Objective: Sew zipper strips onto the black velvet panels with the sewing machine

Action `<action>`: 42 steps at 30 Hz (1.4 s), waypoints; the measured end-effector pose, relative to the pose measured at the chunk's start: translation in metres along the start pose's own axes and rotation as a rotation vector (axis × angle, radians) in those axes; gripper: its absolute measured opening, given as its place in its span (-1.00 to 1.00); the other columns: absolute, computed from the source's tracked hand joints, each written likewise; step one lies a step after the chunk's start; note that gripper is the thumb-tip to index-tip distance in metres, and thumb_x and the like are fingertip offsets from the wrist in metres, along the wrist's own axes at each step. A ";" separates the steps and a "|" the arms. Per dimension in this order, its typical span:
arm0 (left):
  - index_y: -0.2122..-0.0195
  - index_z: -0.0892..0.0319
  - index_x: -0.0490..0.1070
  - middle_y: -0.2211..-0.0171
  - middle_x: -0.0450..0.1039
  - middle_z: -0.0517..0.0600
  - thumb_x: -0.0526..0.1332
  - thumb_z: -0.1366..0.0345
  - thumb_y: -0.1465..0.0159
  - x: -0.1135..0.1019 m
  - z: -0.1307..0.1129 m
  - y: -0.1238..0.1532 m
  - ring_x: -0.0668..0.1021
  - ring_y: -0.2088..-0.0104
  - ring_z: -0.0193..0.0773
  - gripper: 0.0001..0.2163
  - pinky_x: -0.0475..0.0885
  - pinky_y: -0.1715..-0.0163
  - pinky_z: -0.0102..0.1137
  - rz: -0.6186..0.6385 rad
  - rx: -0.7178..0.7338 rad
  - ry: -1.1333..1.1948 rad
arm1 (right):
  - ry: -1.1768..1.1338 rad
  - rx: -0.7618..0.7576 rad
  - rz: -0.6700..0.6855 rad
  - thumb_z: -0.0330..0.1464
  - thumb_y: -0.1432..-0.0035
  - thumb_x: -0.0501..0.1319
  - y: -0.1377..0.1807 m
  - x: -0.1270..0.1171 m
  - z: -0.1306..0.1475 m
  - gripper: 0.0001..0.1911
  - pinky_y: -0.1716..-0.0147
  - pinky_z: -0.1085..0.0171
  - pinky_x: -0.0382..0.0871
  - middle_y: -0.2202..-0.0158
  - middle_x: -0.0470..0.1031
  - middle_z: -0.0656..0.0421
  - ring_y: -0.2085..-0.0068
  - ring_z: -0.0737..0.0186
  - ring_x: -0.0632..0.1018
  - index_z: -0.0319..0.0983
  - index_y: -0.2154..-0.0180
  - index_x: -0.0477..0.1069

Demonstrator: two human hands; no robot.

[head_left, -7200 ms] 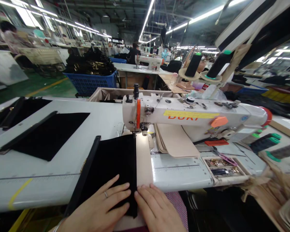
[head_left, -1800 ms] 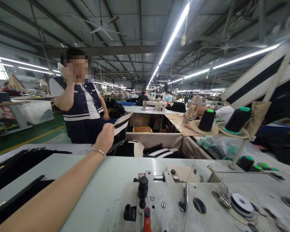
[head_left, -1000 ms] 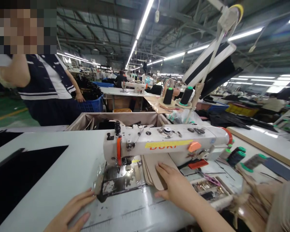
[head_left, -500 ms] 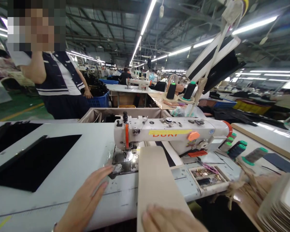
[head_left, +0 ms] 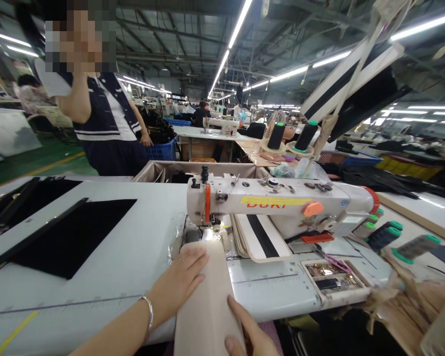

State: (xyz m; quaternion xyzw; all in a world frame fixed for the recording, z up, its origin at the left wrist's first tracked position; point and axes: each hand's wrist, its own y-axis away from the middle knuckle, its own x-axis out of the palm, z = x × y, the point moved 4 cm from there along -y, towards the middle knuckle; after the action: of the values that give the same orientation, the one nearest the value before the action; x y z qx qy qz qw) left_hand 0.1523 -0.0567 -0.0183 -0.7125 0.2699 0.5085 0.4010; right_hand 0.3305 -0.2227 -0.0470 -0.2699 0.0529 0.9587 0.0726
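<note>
right hand point(head_left: 250, 333) cut off below
</note>
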 end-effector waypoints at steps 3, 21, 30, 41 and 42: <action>-0.16 0.15 0.34 -0.16 0.38 0.11 0.12 0.24 -0.39 -0.002 0.009 -0.012 0.41 -0.18 -0.01 -0.66 0.23 -0.26 0.02 -0.004 -0.061 -0.068 | -0.072 0.043 -0.081 -0.12 -0.27 0.14 -0.010 0.012 -0.003 -0.41 -0.09 0.17 0.39 -0.09 0.48 0.01 -0.13 0.04 0.49 -0.29 -0.22 0.31; -0.16 0.06 0.32 -0.16 0.34 0.08 0.03 0.25 -0.44 0.003 0.040 -0.031 0.38 -0.21 -0.06 -0.70 0.23 -0.26 0.05 -0.071 -0.058 0.006 | 0.005 -0.025 -0.102 -0.14 -0.29 0.12 -0.044 0.010 0.020 -0.49 -0.12 0.12 0.38 -0.10 0.47 0.05 -0.14 0.04 0.47 -0.23 -0.19 0.37; -0.14 0.11 0.34 -0.16 0.35 0.12 0.01 0.28 -0.43 -0.005 0.029 -0.037 0.37 -0.22 -0.05 -0.70 0.21 -0.26 0.05 -0.033 -0.070 0.026 | 0.356 -0.153 -0.037 -0.25 -0.32 0.07 -0.051 0.003 0.020 -0.55 0.16 0.21 0.55 0.11 0.59 0.03 0.14 0.05 0.63 -0.20 -0.18 0.37; 0.18 0.41 0.50 0.24 0.54 0.36 0.02 0.47 -0.27 -0.111 0.206 0.064 0.61 0.19 0.11 -0.73 0.46 0.14 -0.05 0.164 -0.811 -0.360 | 0.733 -0.638 -0.058 -0.38 -0.32 0.11 -0.134 0.019 0.069 -0.53 -0.22 -0.08 0.20 -0.23 0.28 0.04 -0.21 -0.03 0.32 -0.17 -0.24 0.23; 0.25 0.41 0.51 0.29 0.53 0.36 0.03 0.49 -0.24 -0.112 0.210 0.071 0.62 0.25 0.10 -0.75 0.46 0.18 -0.07 0.190 -0.815 -0.367 | 0.729 -0.633 -0.057 -0.37 -0.32 0.11 -0.136 0.019 0.068 -0.54 -0.20 -0.07 0.21 -0.21 0.30 0.05 -0.19 -0.02 0.33 -0.17 -0.23 0.24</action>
State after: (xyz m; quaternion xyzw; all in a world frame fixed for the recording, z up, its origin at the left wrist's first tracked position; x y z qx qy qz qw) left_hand -0.0477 0.0806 0.0320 -0.6823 0.0363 0.7258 0.0805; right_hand 0.3026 -0.0775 -0.0072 -0.5985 -0.2267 0.7683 -0.0098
